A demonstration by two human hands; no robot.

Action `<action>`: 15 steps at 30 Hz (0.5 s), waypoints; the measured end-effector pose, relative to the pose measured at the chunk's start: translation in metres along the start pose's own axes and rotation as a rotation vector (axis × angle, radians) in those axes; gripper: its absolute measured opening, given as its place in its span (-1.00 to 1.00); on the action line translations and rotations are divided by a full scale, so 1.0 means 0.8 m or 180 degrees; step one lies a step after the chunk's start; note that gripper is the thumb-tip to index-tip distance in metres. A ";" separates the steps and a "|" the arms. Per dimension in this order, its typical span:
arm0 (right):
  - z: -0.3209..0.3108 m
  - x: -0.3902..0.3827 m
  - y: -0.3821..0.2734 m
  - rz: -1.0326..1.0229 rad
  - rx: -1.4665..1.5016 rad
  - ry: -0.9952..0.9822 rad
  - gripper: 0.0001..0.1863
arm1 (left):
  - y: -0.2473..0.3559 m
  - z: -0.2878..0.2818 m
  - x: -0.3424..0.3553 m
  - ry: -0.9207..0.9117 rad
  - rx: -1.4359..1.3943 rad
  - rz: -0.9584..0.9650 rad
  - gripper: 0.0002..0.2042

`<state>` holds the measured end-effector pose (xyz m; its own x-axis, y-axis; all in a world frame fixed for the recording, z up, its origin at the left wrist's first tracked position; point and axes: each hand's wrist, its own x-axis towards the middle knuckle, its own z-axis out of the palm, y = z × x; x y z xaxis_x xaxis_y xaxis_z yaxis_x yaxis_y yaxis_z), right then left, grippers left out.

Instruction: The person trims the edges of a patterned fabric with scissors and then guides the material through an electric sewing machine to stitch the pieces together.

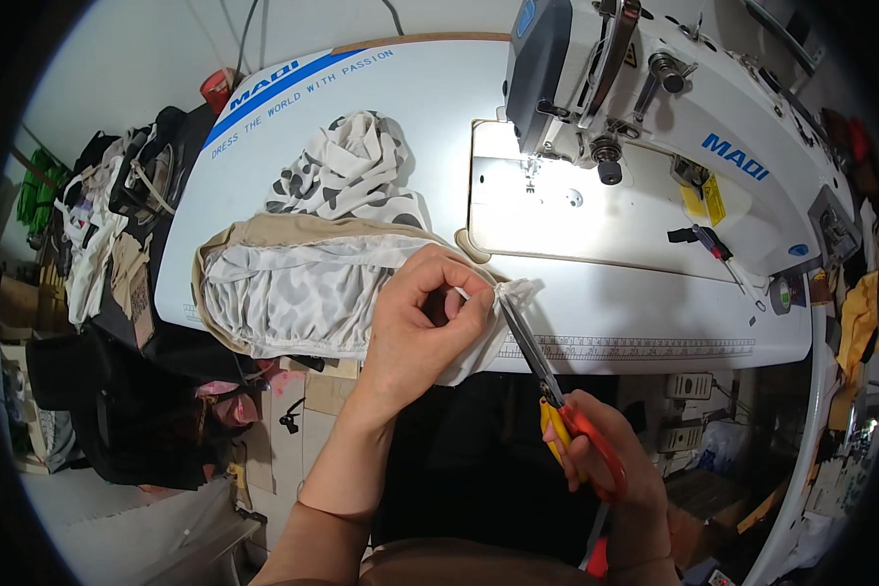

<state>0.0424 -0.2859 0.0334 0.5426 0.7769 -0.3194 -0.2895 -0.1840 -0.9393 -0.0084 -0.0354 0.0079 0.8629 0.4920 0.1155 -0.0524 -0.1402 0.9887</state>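
My left hand (428, 314) is closed in a pinch on the right end of a gathered white garment piece (293, 288). The fabric has a faint dark-spotted pattern and a beige band (293, 230) along its far edge. A small white tuft of fabric (518, 291) sticks out past my fingertips. In my right hand (606, 439) is a pair of scissors (527, 337) with red and yellow on the handles. Their blades point up and left, with the tips at the tuft beside my left fingers; whether they touch it I cannot tell.
A bunched white cloth with dark spots (352, 166) lies behind the garment piece. At the right stands a white sewing machine (693, 117), its needle area lit. A small screwdriver (718, 249) lies on the table (439, 88). Heaped clothes (98, 225) are at the left.
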 end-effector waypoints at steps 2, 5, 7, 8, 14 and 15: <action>-0.001 0.001 0.001 -0.0005 0.0018 0.0010 -0.60 | 0.000 0.001 0.000 -0.0007 -0.0029 -0.0009 -0.95; -0.008 0.005 -0.002 0.0253 -0.0013 -0.0107 -0.65 | 0.001 0.001 0.000 -0.0022 -0.0011 0.0004 -0.94; -0.011 0.008 -0.003 0.0518 -0.0066 -0.0226 -0.68 | 0.002 0.001 0.000 -0.0030 0.0035 0.0027 -0.94; -0.010 0.008 -0.004 0.0502 -0.0068 -0.0233 -0.71 | 0.003 0.001 0.000 -0.0021 0.0063 0.0063 -0.94; -0.010 0.009 -0.003 0.0548 -0.0054 -0.0261 -0.77 | 0.002 0.002 0.000 0.0018 0.0014 0.0055 -0.93; -0.010 0.009 -0.003 0.0546 -0.0083 -0.0295 -0.77 | 0.003 0.002 0.000 0.0020 -0.0001 0.0027 -0.94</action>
<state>0.0535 -0.2847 0.0323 0.4118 0.7847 -0.4633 -0.3504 -0.3330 -0.8754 -0.0080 -0.0371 0.0099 0.8593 0.4961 0.1243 -0.0598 -0.1440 0.9878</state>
